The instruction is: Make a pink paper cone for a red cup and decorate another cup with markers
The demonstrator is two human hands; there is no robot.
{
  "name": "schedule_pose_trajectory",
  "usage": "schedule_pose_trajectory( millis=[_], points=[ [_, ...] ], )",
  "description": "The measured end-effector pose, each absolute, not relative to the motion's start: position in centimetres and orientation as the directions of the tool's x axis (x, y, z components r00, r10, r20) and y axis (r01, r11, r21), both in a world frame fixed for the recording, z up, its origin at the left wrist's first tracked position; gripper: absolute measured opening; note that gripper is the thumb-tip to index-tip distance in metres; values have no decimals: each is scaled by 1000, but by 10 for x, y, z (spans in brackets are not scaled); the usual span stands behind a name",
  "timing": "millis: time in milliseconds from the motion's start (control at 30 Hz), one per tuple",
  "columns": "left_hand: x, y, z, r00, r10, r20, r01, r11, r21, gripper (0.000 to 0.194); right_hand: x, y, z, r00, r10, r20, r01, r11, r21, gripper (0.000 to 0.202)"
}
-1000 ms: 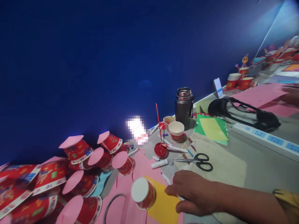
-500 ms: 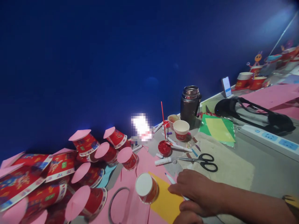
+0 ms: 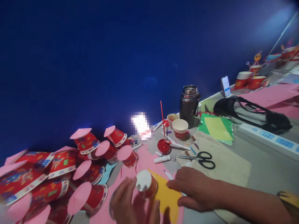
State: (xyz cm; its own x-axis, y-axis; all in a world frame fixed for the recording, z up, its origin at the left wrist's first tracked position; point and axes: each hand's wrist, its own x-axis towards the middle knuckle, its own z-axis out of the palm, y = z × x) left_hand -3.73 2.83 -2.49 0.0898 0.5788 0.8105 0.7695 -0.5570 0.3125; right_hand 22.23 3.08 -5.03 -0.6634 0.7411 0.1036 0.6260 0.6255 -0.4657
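Observation:
My right hand (image 3: 195, 188) is closed over a white marker with a blue tip (image 3: 168, 175). The marker lies at the edge of a yellow paper sheet (image 3: 167, 199), and its middle is hidden under the fingers. My left hand (image 3: 127, 200) is open, thumb and fingers apart, beside an upturned red paper cup (image 3: 153, 186) with a white base on top. Whether the fingers touch the cup, I cannot tell. Pink paper (image 3: 140, 155) lies beneath the cup and the yellow sheet. Part of a grey ring (image 3: 111, 203) shows behind my left hand.
Red paper cups with pink cone tops (image 3: 87, 199) crowd the left. Beyond my right hand are black-handled scissors (image 3: 205, 160), a red paint pot (image 3: 163, 147), stacked cups (image 3: 180, 127) and a dark flask (image 3: 188, 107). A white power strip (image 3: 268, 137) lies right.
My left hand has come up from the bottom edge, moved left and opened beside the upturned cup. My right hand stays over the marker. The view has shifted slightly.

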Motion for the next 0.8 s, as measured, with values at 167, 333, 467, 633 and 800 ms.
schedule_pose_trajectory(
  millis=[167,333,467,633,800],
  points=[
    [-37,21,-24,130,693,709,789,-506,349,57,224,29,-49,-674,730,109,611,634,-474,51],
    [-32,12,-27,264,656,706,806,-553,212,64,225,29,-48,-680,729,81,613,626,-482,53],
    [-30,15,-32,379,695,610,842,-533,84,68,225,29,-47,-676,735,62,627,616,-477,49],
    [-29,26,-33,307,741,598,885,-453,106,68,224,29,-46,-672,739,52,632,609,-480,47],
    [-35,34,-38,287,731,619,892,-440,107,74,222,30,-44,-660,749,57,636,597,-489,46]
  ],
)
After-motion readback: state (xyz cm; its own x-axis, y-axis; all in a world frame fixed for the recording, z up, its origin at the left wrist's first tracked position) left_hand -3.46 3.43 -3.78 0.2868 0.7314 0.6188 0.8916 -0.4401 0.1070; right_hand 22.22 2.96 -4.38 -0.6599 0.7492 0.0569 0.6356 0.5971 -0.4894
